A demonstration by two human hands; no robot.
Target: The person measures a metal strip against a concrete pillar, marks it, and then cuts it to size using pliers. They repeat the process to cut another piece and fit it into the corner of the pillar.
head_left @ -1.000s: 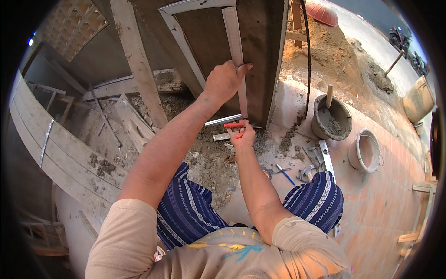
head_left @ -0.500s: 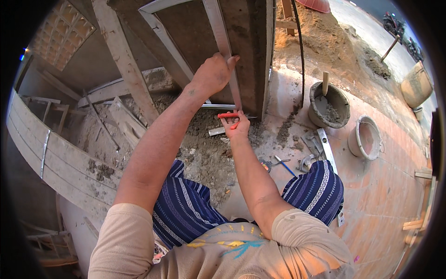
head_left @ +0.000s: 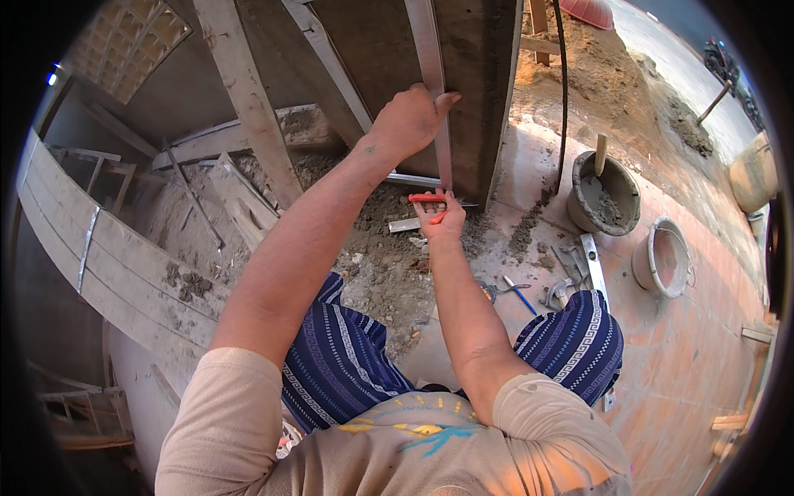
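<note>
My left hand (head_left: 411, 122) is closed around a long, pale metal strip (head_left: 427, 50) that runs down the front of a brown, mortar-covered pillar (head_left: 481, 91). Its thumb points to the right across the strip. Lower down, at the strip's bottom end, my right hand (head_left: 440, 218) holds a pair of red-handled pliers (head_left: 428, 197). The handles are spread apart in my fingers, and the jaws are mostly hidden at the pillar's foot. A short metal piece (head_left: 404, 226) lies on the rubble just left of my right hand.
A black bucket of mortar (head_left: 606, 194) and a paler bucket (head_left: 662, 260) stand to the right. Near my right knee are a spirit level (head_left: 593, 263), a blue pen-like stick (head_left: 521, 296) and several tools. Wooden boards (head_left: 107, 248) lean at left; sand (head_left: 595, 74) is heaped behind.
The view has shifted, so the scene sits farther right. Both hands keep their places on the strip and the pliers, with little other visible movement.
</note>
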